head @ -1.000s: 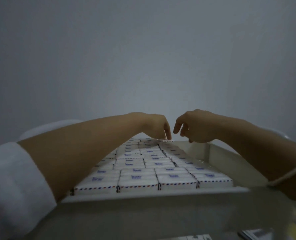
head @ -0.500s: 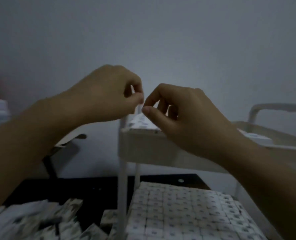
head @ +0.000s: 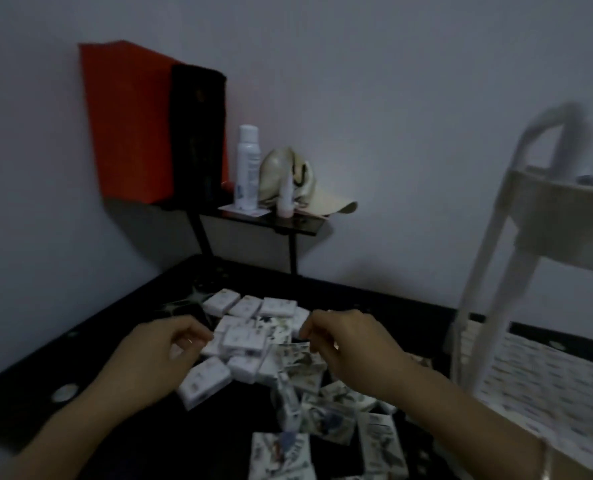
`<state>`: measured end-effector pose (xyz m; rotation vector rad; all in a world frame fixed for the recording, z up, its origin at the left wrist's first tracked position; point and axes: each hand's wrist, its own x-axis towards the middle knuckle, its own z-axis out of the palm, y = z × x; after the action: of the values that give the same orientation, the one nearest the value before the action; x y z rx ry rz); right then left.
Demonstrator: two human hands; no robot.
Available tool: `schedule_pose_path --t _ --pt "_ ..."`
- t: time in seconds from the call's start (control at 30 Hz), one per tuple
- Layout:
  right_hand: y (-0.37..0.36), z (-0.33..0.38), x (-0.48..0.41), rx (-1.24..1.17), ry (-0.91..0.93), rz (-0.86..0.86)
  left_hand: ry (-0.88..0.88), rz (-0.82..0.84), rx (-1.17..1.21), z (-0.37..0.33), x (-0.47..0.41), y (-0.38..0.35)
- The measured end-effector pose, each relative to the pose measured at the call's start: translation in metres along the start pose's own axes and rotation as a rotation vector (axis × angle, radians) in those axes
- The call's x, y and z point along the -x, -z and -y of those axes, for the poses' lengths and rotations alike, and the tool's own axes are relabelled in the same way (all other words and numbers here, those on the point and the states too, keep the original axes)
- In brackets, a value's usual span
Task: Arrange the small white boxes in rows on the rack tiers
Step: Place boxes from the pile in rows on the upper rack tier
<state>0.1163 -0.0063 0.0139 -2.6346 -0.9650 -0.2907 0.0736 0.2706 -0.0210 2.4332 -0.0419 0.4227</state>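
Right at the near edge of the dark table (head: 218, 420), a scatter of boxes lay printed-side up (head: 281, 455), some tilted against each other, and both bare forearms reached in over them, a thin band (head: 544, 462) on the right wrist. Further in, the left hand (head: 156, 355) hovered low at the left of the heap, fingers curled in, tips right at a box, and through the blur there was no telling whether it had a pinch on one or merely touched it. The right hand (head: 350, 348) mirrored it at the right of the heap, knuckles up, fingers bent toward the pile, and again the grip could not be made out. Between the two hands sat the small white boxes (head: 244, 337), a loose jumble around the middle of the table, with three laid side by side at its far rim. A pale round disc (head: 64, 393) showed near the left edge. Off the right edge stood the white rack (head: 489, 271), its lower tier (head: 537, 375) packed with neat rows of boxes, its upper tier (head: 565, 216) seen only from the side. Beyond the far edge, a small black shelf (head: 298, 223) against the wall carried a red bag (head: 121, 126), a black bag (head: 198, 133), a white spray bottle (head: 248, 168), a pale cap (head: 329, 206) and a little tube (head: 285, 199)
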Motion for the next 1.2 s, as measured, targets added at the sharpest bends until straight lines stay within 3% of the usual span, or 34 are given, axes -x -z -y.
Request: schedule_pose_path --t 0.17,0.33,0.53,0.73,1.03,1.2 --pt "-0.058 0.001 -0.048 0.048 -0.004 -0.01 0.027 -0.108 -0.054 0.038 0.016 -0.031" --pt "-0.091 0.002 -0.083 0.158 -0.159 0.054 0.043 -0.26 -0.125 0.049 0.023 -0.056" --pt "-0.1 0.0 -0.098 0.126 -0.163 0.228 0.111 -0.097 -0.194 0.051 0.025 -0.059" --pt "-0.101 -0.007 -0.094 -0.096 -0.162 0.122 0.08 -0.106 -0.191 0.042 0.031 -0.058" --pt "-0.057 0.004 -0.064 -0.553 -0.192 -0.029 0.15 -0.12 0.358 0.028 0.032 -0.048" --pt "-0.002 0.016 -0.028 -0.754 -0.212 -0.061 0.075 -0.045 0.527 -0.014 0.025 -0.017"
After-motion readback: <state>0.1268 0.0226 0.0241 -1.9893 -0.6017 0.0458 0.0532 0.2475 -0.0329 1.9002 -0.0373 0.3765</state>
